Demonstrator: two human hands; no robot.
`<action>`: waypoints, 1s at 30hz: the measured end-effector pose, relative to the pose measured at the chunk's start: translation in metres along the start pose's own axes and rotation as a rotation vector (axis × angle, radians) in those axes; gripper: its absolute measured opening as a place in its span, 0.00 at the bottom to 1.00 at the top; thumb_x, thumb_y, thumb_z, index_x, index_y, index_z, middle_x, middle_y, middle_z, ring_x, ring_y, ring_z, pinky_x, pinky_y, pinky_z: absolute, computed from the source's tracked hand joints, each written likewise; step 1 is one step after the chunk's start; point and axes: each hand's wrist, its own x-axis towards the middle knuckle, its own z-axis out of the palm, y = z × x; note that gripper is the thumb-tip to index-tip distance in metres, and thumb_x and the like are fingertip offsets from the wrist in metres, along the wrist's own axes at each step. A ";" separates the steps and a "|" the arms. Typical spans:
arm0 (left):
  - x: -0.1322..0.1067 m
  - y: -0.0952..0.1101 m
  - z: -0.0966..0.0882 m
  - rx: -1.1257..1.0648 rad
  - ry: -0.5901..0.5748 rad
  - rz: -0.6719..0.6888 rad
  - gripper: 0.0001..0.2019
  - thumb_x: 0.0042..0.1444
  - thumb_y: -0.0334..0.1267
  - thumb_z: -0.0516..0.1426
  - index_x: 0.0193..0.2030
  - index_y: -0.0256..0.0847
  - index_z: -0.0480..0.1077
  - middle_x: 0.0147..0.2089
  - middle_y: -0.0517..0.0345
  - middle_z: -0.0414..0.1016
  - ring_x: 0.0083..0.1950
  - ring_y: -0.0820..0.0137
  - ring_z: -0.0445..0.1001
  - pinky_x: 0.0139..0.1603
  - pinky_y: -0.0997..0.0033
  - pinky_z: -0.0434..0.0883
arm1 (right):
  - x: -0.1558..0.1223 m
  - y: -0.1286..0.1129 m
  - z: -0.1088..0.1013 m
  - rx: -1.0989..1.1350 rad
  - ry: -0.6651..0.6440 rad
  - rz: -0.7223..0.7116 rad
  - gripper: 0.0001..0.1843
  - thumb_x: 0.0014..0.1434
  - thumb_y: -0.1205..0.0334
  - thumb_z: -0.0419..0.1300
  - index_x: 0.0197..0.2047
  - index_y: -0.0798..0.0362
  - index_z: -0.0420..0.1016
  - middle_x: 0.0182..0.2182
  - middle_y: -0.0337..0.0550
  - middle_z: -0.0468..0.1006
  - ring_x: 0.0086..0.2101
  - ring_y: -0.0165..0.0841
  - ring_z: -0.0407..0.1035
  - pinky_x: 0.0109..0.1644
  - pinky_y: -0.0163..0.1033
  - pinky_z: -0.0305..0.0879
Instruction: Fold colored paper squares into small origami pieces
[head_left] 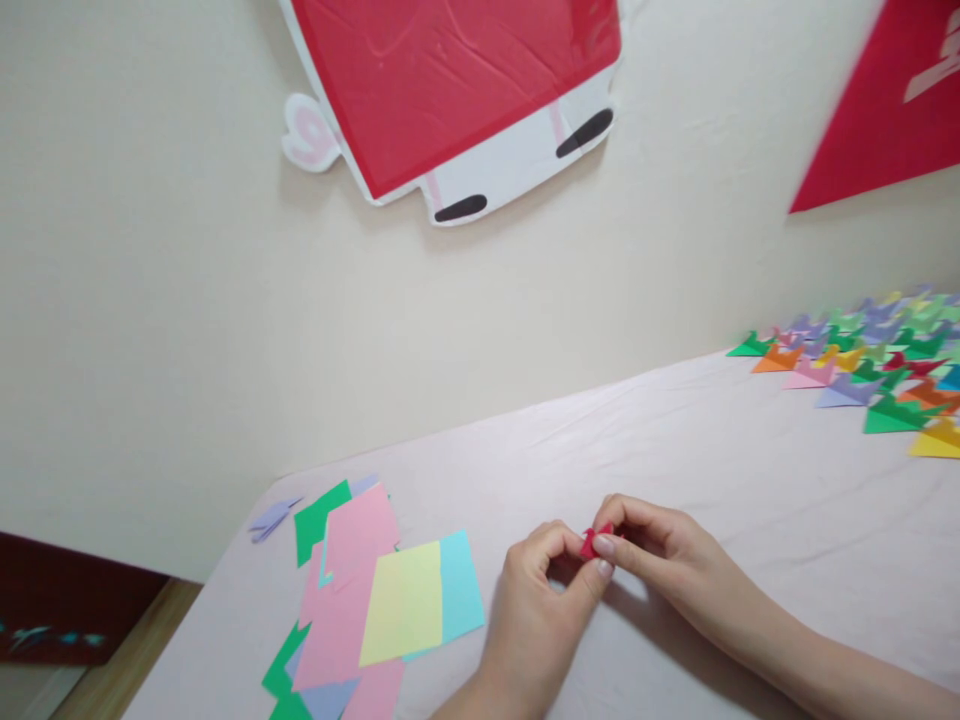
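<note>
A small folded red paper piece (592, 540) is pinched between both of my hands, just above the white tablecloth (675, 440). My left hand (544, 610) grips it from the left with thumb and fingers curled. My right hand (660, 555) pinches it from the right, thumb and forefinger pressed together on the red paper. Most of the paper is hidden by my fingertips.
A loose stack of coloured paper sheets (375, 600) lies left of my hands, pink, yellow, light blue and green. A small lilac folded piece (274, 518) sits at the table's far left corner. Several folded paper shapes (870, 365) are spread at the far right. Red and white paper decorations (465, 90) hang on the wall.
</note>
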 end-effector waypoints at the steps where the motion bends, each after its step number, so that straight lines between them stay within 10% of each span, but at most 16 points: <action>1: 0.000 0.000 0.000 0.012 0.002 0.009 0.07 0.57 0.37 0.59 0.29 0.40 0.69 0.30 0.62 0.68 0.33 0.71 0.64 0.36 0.73 0.62 | 0.000 0.000 0.000 0.009 0.004 0.009 0.16 0.58 0.48 0.62 0.28 0.51 0.72 0.26 0.36 0.72 0.30 0.33 0.66 0.36 0.36 0.62; 30: -0.001 0.000 -0.002 -0.011 0.031 -0.017 0.10 0.57 0.42 0.62 0.28 0.39 0.70 0.29 0.62 0.70 0.33 0.71 0.65 0.36 0.73 0.61 | 0.000 -0.009 0.000 0.024 0.000 0.030 0.18 0.56 0.47 0.61 0.24 0.53 0.71 0.23 0.36 0.69 0.29 0.32 0.63 0.36 0.36 0.60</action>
